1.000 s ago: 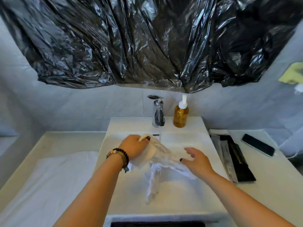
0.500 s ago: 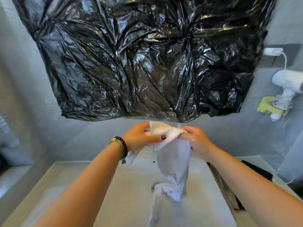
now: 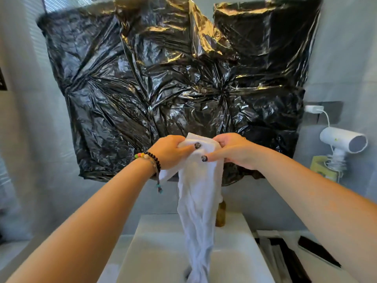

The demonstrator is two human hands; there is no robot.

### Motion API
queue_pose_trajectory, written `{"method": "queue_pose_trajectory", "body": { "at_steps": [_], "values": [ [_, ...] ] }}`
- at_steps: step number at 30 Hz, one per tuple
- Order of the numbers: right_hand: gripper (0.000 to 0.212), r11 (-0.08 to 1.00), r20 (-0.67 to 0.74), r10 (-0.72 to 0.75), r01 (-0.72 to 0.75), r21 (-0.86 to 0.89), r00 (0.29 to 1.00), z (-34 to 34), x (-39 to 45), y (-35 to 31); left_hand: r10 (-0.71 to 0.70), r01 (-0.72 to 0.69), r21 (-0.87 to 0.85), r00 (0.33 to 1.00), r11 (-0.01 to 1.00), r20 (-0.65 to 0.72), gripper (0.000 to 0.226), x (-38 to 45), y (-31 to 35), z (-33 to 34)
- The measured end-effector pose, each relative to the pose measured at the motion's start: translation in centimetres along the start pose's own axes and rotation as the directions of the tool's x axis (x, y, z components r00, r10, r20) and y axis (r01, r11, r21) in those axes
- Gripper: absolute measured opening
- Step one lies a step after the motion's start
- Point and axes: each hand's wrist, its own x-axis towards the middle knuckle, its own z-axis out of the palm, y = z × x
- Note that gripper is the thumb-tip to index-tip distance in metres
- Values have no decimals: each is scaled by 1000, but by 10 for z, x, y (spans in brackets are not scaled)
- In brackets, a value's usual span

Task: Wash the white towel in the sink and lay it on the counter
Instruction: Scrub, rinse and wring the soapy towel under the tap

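At centre frame, the left hand (image 3: 170, 151) and right hand (image 3: 231, 150) are both closed around the top of the white towel (image 3: 199, 193), bunched between them and raised high, probably so it hangs straight and drains. Its twisted length drops to the sink (image 3: 161, 256) at the bottom of the frame, in front of a black plastic sheet (image 3: 163, 82). Laying it on the bench (image 3: 344, 271), lower right, is not yet done.

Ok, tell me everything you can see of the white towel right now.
The white towel is thin, wrinkled cloth, gathered into a long hanging bunch. Both hands grip its top end: left hand and right hand, close together. It hangs straight down over the sink, its lower end running out of view.
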Motion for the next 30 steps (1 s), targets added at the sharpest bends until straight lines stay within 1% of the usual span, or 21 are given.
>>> {"method": "queue_pose_trajectory", "body": {
  "at_steps": [1,2,3,4,5,7,8,9,10,11,13,15,16,19,21,22,24,26,27,28,30],
  "values": [
    [59,999,-57,-17,16,-28,998,-3,3,-7,-4,3,-9,997,1000,-71,47,2,5,-4],
    [61,999,-115,-47,44,-24,992,-7,6,-14,-23,15,-60,991,998,-129,51,4,9,-9],
    [55,997,-167,-79,82,11,983,-11,8,-20,-51,30,-130,986,991,-160,53,6,10,-15],
    [44,991,-215,-107,122,58,971,-16,10,-27,-79,48,-194,985,980,-153,51,7,11,-23],
    [34,984,-261,-124,153,92,957,-22,12,-34,-81,55,-216,990,975,-113,46,8,10,-32],
    [23,977,-317,-148,188,98,937,-31,12,-51,-29,29,-151,1000,988,3,33,10,8,-49],
    [21,977,-321,-165,199,73,932,-34,14,-60,-7,11,-93,999,996,39,31,11,6,-56],
    [21,977,-320,-184,210,48,929,-37,15,-68,0,1,-29,999,1000,42,29,14,4,-61],
    [22,973,-324,-203,226,35,924,-40,16,-76,-3,2,30,1000,1000,10,28,17,3,-67],
    [23,970,-344,-216,242,35,914,-44,17,-85,-6,10,73,998,997,-55,27,21,0,-73],
    [25,959,-407,-238,279,42,882,-55,15,-104,-22,40,75,972,996,-235,22,25,-2,-89],
    [33,947,-443,-278,320,23,852,-66,14,-125,-43,50,9,914,999,-403,20,31,-2,-107],
    [36,942,-456,-298,337,4,839,-71,14,-135,-52,41,-33,889,999,-456,21,33,1,-114],
    [45,932,-492,-330,362,-33,805,-77,14,-157,-72,-36,-196,854,980,-515,21,40,15,-128],
    [54,937,-485,-315,348,-24,816,-77,11,-158,-121,-63,-366,880,929,-460,23,39,18,-128],
    [52,944,-465,-298,330,-12,834,-74,8,-152,-133,-46,-414,910,909,-392,22,34,16,-125],
    [40,970,-420,-229,244,-20,878,-64,3,-124,-117,18,-407,969,913,-219,18,22,3,-108],
    [30,993,-368,-120,114,-39,922,-49,-3,-79,-96,85,-356,995,930,-14,18,5,-18,-79],
    [28,999,-328,-46,36,-35,944,-42,-6,-52,-106,136,-317,988,939,109,18,-5,-31,-59],
    [29,999,-272,32,-42,-33,962,-33,-10,-22,-128,189,-254,963,948,238,19,-17,-49,-36],
    [35,976,-129,195,-206,-76,972,-11,-21,44,-156,234,-106,863,966,480,25,-43,-83,13]
  ]
}}
